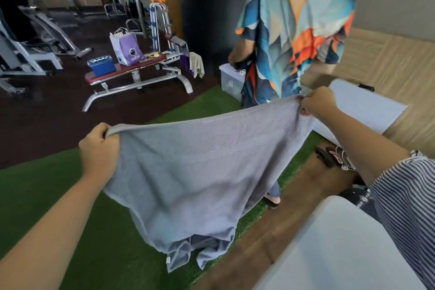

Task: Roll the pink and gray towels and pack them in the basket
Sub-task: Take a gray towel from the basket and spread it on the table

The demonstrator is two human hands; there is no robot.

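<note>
Mid-frame, the gray towel point(195, 172) hangs spread in the air; left hand point(100, 148) and right hand point(317, 102) each pinch a top corner; best keep that edge taut and level before rolling.
</note>
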